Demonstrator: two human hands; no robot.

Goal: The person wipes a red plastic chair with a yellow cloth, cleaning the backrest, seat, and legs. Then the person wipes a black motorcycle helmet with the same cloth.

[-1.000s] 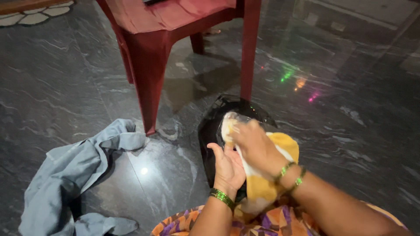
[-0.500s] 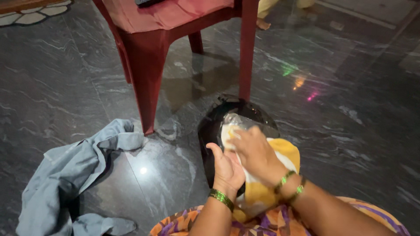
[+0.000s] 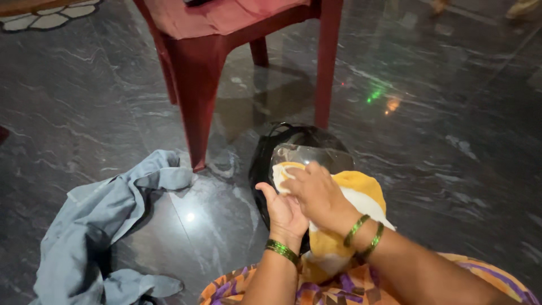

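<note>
A black helmet [image 3: 293,141] with a clear visor [image 3: 307,157] sits on the dark floor just in front of me. My right hand [image 3: 319,195] presses a yellow and white cloth [image 3: 361,195] against the visor, its fingers closed on the cloth. My left hand [image 3: 282,212] cups the helmet's near side from below, palm up against the shell. Green bangles ring both wrists. The lower part of the helmet is hidden behind my hands and the cloth.
A dark red plastic chair [image 3: 197,73] stands directly behind the helmet, its legs close to it. A crumpled grey-blue garment [image 3: 96,226] lies on the glossy dark stone floor [image 3: 451,141] at the left. My orange patterned clothing [image 3: 339,288] fills the bottom edge.
My right hand has slid the cloth down and to the left across the visor. My left hand stays on the helmet. The camera has shifted slightly.
</note>
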